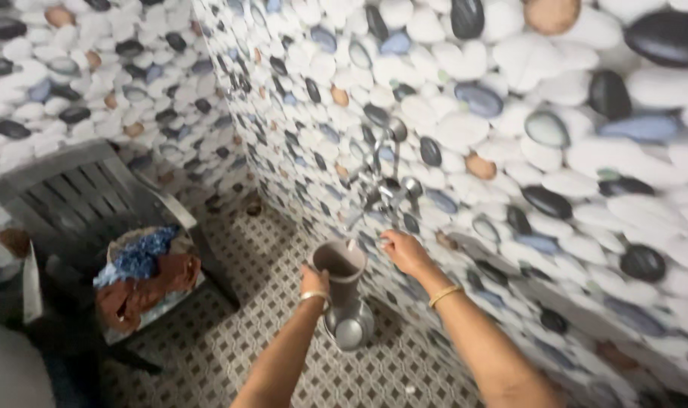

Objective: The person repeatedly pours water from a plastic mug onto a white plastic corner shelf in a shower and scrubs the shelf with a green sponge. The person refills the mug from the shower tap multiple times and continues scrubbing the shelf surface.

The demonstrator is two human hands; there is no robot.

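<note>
Where the pebble-patterned wall [555, 143] meets the patterned floor [231, 347], a grey jug [339, 266] is held upright by the left hand [314, 283], clamped on its side, below a metal tap [385, 185]. The right hand [404, 251] is set against the wall just beside the tap; its grip cannot be told. A dark chair [80, 193] carrying a basin of clothes [144, 276] is seen well apart.

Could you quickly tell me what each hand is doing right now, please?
Left hand: closed on the grey jug.
Right hand: at the wall tap; grip cannot be told.
</note>
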